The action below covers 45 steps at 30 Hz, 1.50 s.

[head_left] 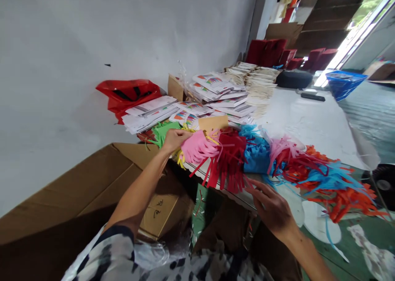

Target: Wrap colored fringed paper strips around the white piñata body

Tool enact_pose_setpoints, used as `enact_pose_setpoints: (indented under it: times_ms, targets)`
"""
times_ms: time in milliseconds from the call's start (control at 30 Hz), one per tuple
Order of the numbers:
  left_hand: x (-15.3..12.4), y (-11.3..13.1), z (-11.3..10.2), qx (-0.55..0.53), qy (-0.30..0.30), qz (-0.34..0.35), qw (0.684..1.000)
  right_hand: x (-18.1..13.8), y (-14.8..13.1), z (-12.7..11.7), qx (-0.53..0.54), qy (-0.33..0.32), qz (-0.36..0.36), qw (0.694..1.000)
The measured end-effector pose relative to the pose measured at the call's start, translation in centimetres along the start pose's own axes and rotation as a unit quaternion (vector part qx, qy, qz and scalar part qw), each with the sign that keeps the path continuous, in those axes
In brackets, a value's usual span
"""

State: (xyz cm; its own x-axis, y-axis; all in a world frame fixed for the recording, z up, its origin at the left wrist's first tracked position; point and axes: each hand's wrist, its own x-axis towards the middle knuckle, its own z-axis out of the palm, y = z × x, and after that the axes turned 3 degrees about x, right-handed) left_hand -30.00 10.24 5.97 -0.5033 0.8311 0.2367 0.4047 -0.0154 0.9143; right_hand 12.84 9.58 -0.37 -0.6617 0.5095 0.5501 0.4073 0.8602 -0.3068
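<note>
My left hand (176, 140) is closed in a pinch at the left edge of a pink fringed paper (197, 147). Beside it, a red fringed paper (233, 153) hangs its cut strips over the table's front edge. My right hand (273, 207) has its fingers stretched toward the red strips, the tips at or touching the lowest right ones. A blue fringed paper (256, 155) lies to the right of the red one. Behind my left hand are green fringed paper (165, 133) and some yellow strips (180, 159), partly hidden.
Printed packets (216, 85) and white sheets (151, 110) are stacked along the wall by a red plastic bag (132, 94). Orange fringes (354, 200) pile up at right. A cardboard box (160, 207) stands below the table (302, 116); a blue basket (344, 85) is farther off.
</note>
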Motion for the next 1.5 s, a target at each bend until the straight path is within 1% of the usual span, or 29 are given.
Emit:
enact_pose_setpoints:
  times_ms: [100, 200, 367, 500, 633, 733, 833, 933, 1100, 1167, 1300, 1400, 1500]
  targets:
    - [0.1, 0.4, -0.1, -0.036, 0.022, -0.002, 0.999, -0.3, -0.1, 0.1, 0.010, 0.008, 0.004, 1.000]
    - [0.1, 0.5, 0.4, -0.068, 0.038, -0.007, 0.997, -0.2, -0.5, 0.1, 0.013, 0.012, 0.002, 1.000]
    - [-0.1, 0.5, 0.9, -0.092, 0.017, -0.019, 0.995, 1.0, -2.0, 0.3, 0.040, 0.003, 0.013, 0.999]
    - [0.2, 1.0, 0.3, -0.097, 0.002, -0.020, 0.995, 2.7, -3.3, 0.7, 0.076, -0.009, 0.020, 0.997]
    - [0.4, 1.3, -0.3, -0.109, 0.015, -0.013, 0.994, 4.3, -4.4, 1.2, 0.098, -0.025, 0.019, 0.995]
    - [0.6, 1.3, -0.2, -0.120, 0.029, -0.004, 0.992, 4.7, -4.9, 1.8, 0.108, -0.037, 0.019, 0.993]
    - [1.0, 1.5, -0.3, -0.126, 0.049, 0.010, 0.991, 4.3, -5.0, 2.4, 0.115, -0.045, 0.023, 0.992]
    - [1.9, 2.4, -0.7, -0.127, 0.062, 0.026, 0.990, 3.6, -5.0, 2.8, 0.115, -0.053, 0.032, 0.992]
    - [3.0, 4.4, -0.9, -0.101, 0.027, 0.041, 0.994, 2.2, -4.8, 2.9, 0.116, -0.035, 0.035, 0.992]
    - [3.1, 5.1, -0.7, -0.098, 0.024, 0.047, 0.994, 1.4, -4.7, 3.0, 0.123, -0.021, 0.038, 0.992]
    - [3.0, 6.6, -0.6, -0.081, 0.016, 0.061, 0.995, -0.5, -4.6, 3.4, 0.133, -0.006, 0.074, 0.988]
    - [3.1, 7.8, -0.7, -0.090, 0.046, 0.097, 0.990, -1.5, -4.6, 3.6, 0.136, -0.006, 0.092, 0.986]
    - [3.3, 8.6, -0.6, -0.118, 0.066, 0.094, 0.986, -2.0, -4.7, 3.5, 0.139, 0.000, 0.095, 0.986]
